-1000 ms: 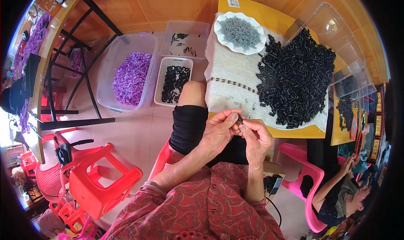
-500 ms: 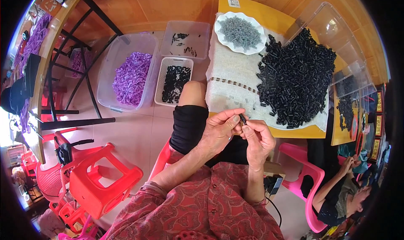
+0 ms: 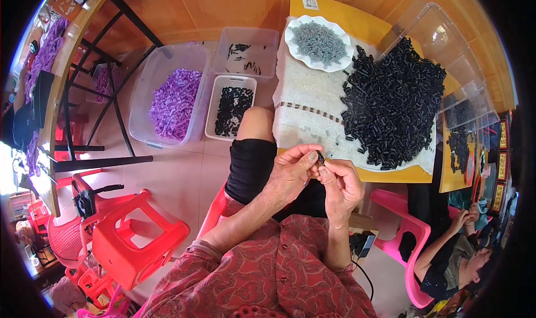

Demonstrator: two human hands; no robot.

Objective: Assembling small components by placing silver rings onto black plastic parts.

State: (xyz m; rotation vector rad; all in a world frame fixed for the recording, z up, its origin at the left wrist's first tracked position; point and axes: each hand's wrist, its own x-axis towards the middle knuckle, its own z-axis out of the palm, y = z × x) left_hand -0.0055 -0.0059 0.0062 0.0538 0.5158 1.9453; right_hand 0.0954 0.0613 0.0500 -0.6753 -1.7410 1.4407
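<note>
Head view: both hands (image 3: 290, 176) (image 3: 341, 188) pinch a small black piece (image 3: 320, 158) between them

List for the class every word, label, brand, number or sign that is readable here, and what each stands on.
White label on the yellow board: dark print, too small to read.
Gold-coloured panels near the right rim: marks too small and blurred to read.
Elsewhere: no readable text.
</note>
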